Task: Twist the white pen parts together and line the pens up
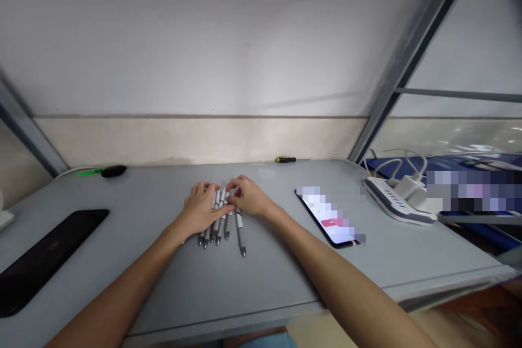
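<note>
Several white-and-grey pens (221,225) lie side by side on the grey desk, silver tips toward me. My left hand (199,210) is closed over the left side of the row, its thumb laid across the pens. From the right, my right hand (252,196) has its curled fingers on the upper ends of the pens. One pen (242,239) sits a little apart on the right, with its upper end under my right hand. The hands partly hide the pens' upper parts.
A lit phone (326,217) lies right of my hands, near a white power strip (399,204) with plugs. A black flat object (49,261) is at left. A screwdriver (286,160) and a black object (113,171) lie near the wall.
</note>
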`<state>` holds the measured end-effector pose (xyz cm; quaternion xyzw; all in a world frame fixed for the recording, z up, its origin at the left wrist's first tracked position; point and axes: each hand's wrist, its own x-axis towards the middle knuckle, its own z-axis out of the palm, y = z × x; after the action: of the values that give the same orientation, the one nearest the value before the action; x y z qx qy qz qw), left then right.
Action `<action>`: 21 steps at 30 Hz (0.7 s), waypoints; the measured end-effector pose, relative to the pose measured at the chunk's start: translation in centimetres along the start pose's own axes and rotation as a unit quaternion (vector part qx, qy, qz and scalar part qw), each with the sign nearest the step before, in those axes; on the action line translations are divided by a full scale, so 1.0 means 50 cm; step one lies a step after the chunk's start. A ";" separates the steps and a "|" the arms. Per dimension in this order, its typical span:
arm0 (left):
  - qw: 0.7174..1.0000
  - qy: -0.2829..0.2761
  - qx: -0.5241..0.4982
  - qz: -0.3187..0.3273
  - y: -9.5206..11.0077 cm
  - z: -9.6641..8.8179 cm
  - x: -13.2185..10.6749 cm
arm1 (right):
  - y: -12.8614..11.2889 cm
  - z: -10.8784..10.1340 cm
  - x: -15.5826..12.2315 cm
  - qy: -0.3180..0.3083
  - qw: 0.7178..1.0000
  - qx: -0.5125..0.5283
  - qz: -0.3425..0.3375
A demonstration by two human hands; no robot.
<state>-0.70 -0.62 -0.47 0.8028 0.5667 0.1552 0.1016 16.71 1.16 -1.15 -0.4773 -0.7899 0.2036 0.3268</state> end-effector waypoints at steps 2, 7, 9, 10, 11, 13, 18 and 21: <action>1.000 -0.013 -0.006 0.000 -0.001 0.000 0.001 | -0.004 -0.001 -0.001 0.001 1.000 -0.007 0.001; 1.000 -0.023 0.006 0.007 -0.004 0.001 0.001 | -0.012 -0.005 -0.005 0.006 1.000 -0.023 -0.002; 0.999 -0.029 0.009 0.018 -0.004 0.003 0.000 | -0.011 -0.008 -0.004 0.000 1.000 -0.029 -0.001; 0.999 -0.032 0.010 0.024 -0.004 0.005 -0.001 | -0.009 -0.010 -0.003 -0.005 1.000 -0.030 -0.002; 0.999 -0.032 0.011 0.029 -0.003 0.006 -0.001 | -0.007 -0.012 -0.002 -0.012 0.999 -0.031 -0.005; 0.999 -0.027 0.013 0.042 -0.002 0.009 -0.004 | -0.002 -0.016 0.000 -0.024 0.999 -0.033 -0.015; 0.996 -0.032 0.009 0.080 0.001 0.010 -0.009 | 0.002 -0.019 0.001 -0.034 0.998 -0.029 -0.036; 0.995 -0.035 -0.003 0.093 0.003 0.006 -0.010 | 0.003 -0.024 0.001 -0.044 0.998 -0.023 -0.027</action>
<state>-0.59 -1.13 -0.75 0.8567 0.4850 0.1379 0.1089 17.64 1.27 -0.39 -0.4537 -0.8204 0.1975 0.2865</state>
